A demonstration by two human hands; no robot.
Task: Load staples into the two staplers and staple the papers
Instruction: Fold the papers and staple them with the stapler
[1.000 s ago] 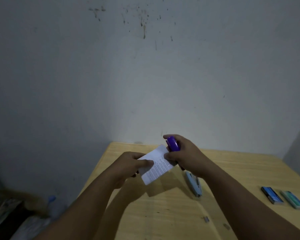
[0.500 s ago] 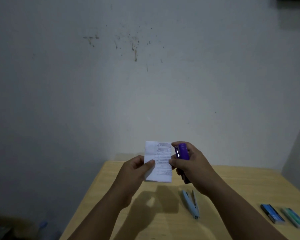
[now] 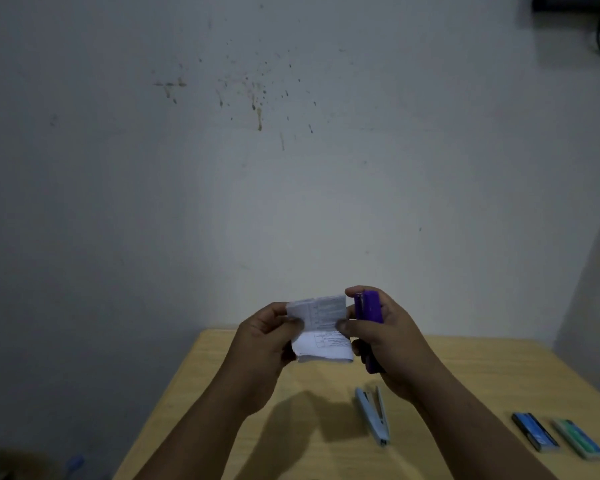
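Note:
A small folded printed paper (image 3: 321, 329) is held up above the wooden table (image 3: 465, 375). My left hand (image 3: 264, 344) pinches its left edge. My right hand (image 3: 392, 341) grips a purple stapler (image 3: 369, 315) upright, and its thumb and forefinger touch the paper's right edge. The stapler stands just right of the paper. A light blue stapler (image 3: 374, 415) lies on the table below my hands, a little open at its far end.
Two staple boxes lie at the table's right: a blue one (image 3: 534, 431) and a green one (image 3: 579, 438). A stained wall rises behind the table. The table's left edge drops to a dark floor with a blue object (image 3: 74, 462).
The view has tilted upward and both hands have risen with the paper and purple stapler. The paper turned from slanted to upright and now bends at its middle.

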